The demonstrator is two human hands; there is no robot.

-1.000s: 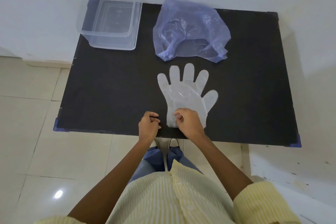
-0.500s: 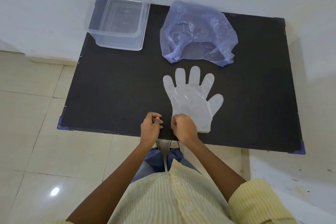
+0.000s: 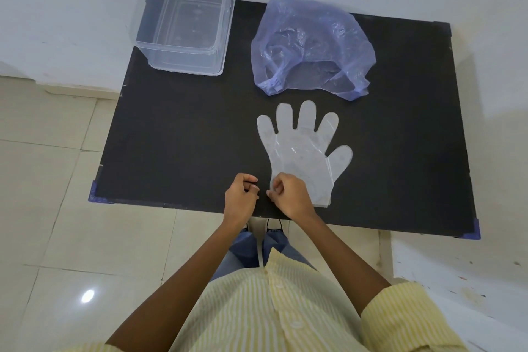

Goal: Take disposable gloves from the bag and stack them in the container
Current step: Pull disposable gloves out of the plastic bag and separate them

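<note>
Black table (image 3: 171,137): the glove lies flat on it, its cuff close to the near edge. To the left of the glove is a broad bare stretch, which gives me room to carry.

Purple bag (image 3: 311,46): it sits crumpled just beyond the glove's fingertips with its mouth turned toward them. I cannot tell whether anything is left inside.

Clear container (image 3: 185,61): it stands well off to the far left of the glove, at the table's far left corner and close to the wall. I see no glove in it, so I judge the stacking has hardly begun.

Glove (image 3: 300,151): it is out of the bag and spread flat, fingers pointing away from me. I cannot tell if it is one layer or several.

Right hand (image 3: 291,194): my fingers are curled and pinch the glove's cuff at its left corner. This looks like the pick-up step. Next I need a clean lift of the thin film, then a carry to the far left and a flat drop.

Left hand (image 3: 240,197): it is just left of the glove's cuff, beside my right hand. The fingers are curled with the thumb against the forefinger. I cannot tell whether it pinches any film.
</note>
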